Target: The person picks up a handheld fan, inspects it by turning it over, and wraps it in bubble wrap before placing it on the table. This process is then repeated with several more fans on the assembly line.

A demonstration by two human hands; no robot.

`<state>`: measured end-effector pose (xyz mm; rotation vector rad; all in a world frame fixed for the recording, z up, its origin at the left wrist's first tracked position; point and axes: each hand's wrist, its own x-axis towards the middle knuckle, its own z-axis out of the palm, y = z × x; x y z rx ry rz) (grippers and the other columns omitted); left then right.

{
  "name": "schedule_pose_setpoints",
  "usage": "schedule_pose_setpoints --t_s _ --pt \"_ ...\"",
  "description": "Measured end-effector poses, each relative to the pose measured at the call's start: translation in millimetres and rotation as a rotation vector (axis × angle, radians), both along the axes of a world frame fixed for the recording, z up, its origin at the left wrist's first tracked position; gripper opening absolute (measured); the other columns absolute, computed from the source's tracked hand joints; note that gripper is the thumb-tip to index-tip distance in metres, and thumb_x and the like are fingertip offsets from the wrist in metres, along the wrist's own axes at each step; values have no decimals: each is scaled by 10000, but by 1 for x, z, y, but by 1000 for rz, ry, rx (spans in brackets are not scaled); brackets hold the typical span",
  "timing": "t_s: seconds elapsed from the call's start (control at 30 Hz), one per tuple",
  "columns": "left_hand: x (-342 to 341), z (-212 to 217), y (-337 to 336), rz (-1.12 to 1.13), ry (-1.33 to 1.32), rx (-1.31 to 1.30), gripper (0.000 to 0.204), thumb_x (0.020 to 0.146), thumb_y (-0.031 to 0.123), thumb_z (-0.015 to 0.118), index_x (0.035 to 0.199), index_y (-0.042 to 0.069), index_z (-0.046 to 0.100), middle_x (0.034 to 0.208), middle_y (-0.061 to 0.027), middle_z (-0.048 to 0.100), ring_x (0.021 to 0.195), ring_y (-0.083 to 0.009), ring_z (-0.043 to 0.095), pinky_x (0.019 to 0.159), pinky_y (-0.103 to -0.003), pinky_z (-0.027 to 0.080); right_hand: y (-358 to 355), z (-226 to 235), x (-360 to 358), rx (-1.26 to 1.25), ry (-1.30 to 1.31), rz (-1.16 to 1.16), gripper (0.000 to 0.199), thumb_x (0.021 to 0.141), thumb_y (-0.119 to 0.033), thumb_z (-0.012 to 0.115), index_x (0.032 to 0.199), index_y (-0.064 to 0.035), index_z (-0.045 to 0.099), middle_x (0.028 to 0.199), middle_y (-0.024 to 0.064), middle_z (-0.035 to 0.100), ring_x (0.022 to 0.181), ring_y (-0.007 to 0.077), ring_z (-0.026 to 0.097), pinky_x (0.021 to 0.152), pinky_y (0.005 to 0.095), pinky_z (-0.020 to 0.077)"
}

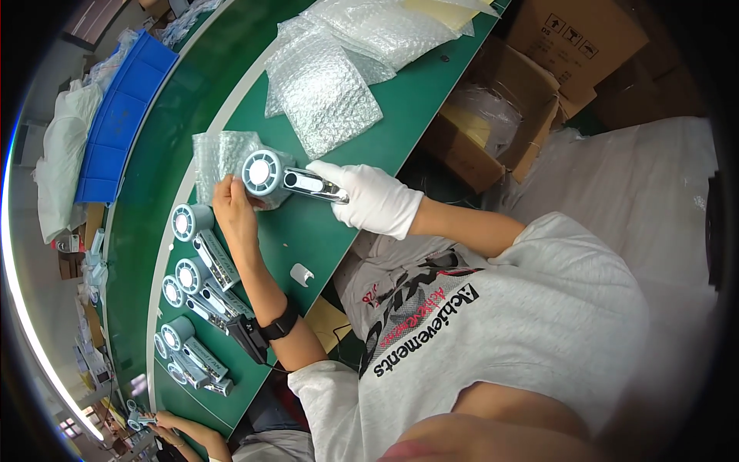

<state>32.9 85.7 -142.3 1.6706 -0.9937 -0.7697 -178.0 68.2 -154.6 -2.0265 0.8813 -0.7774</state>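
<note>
Handheld fan [281, 179] held above the green bench [323, 231], a little toward 10 o'clock of frame centre. Look of it: round pale grey-blue head with a white centre disc and a ring of fine vanes, facing the camera; slim handle running toward 4 o'clock, dark with a glossy white oval inset and a silvery sheen along the edge. Right hand [369, 199], in a white glove, grips the handle end, fingers curled tight around it. Left hand [233, 209], bare, sits at 7 o'clock of the fan head, fingers pinched on the mouth of a small bubble-wrap bag [219, 158] whose clear quilted body spreads toward 10 o'clock; the fan head overlaps the bag's opening, though whether it is inside cannot be told. A black wrist strap with a small black device [258, 333] sits on the left forearm. At 7 o'clock of the hands, a row of matching fans [196, 266] lies flat on the bench, heads up, handles angled. A stack of loose bubble-wrap bags [331, 85] lies at 12 o'clock. Small white clip-like piece [302, 274] rests at 5 o'clock of the left hand. Open cardboard box [493, 131] at 3 o'clock, off the bench edge. Another person's hands [165, 425] at the bottom left.
</note>
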Motion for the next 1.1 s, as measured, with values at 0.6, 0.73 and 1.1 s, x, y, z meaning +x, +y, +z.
schedule_pose_setpoints --t_s 0.6,0.73,1.1 --pt "-27 32 2 203 -1144 -395 211 705 77 623 905 42 566 1008 -138 464 966 -282 427 818 -391 324 -105 35 131 1507 -1272 490 126 816 -82 492 931 -42 460 733 92 507 517 132 476 374 231 365" --pt "2 28 25 393 -1221 -67 475 686 92 664 1118 12 481 1035 -171 488 970 -319 457 851 -407 346 -192 8 195 931 -1011 529 219 831 -160 506 1012 -42 474 872 134 549 680 215 563 527 305 470" --pt "8 31 16 312 -927 -98 714 615 87 699 1234 -14 357 1050 -199 491 974 -341 496 853 -375 410 -81 34 137 497 -307 391 508 679 -291 686 1067 -14 511 918 84 587 773 151 573 672 247 479"
